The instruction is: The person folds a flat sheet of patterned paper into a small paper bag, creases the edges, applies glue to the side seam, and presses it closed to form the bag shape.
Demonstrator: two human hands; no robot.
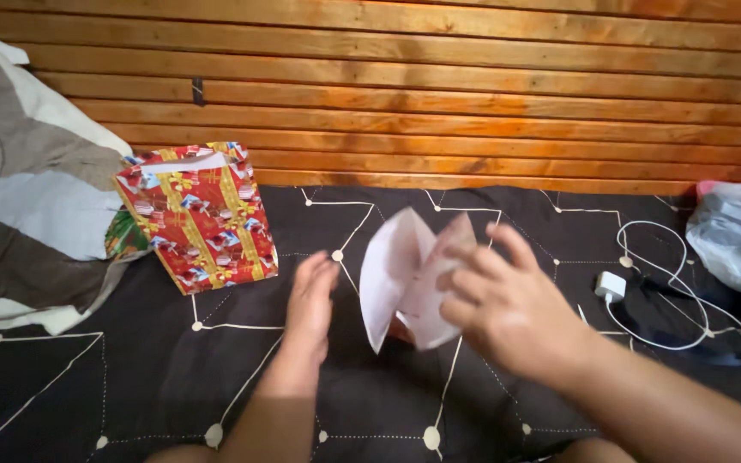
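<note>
Centrally on the dark patterned bedspread [130, 386], a folded sheet of white paper [396, 279] stands partly spread, pinched at its right flap by the curled fingers of the right hand [508, 304], while the left hand [310, 309] rests just left of it, fingers straight and together, holding nothing. A red gift-wrapped bag [199, 214] leans well to the left beside a grey and white blanket [27, 189]. To the right lie a white charger with its cable [636, 274] and a plastic bag [735, 231], leaving open bedspread in front below the wooden slat wall [473, 94].

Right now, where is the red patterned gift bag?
In the head view the red patterned gift bag lies at upper left on the dark bedspread, against the grey and white blanket, left of the left hand and the white paper.
</note>
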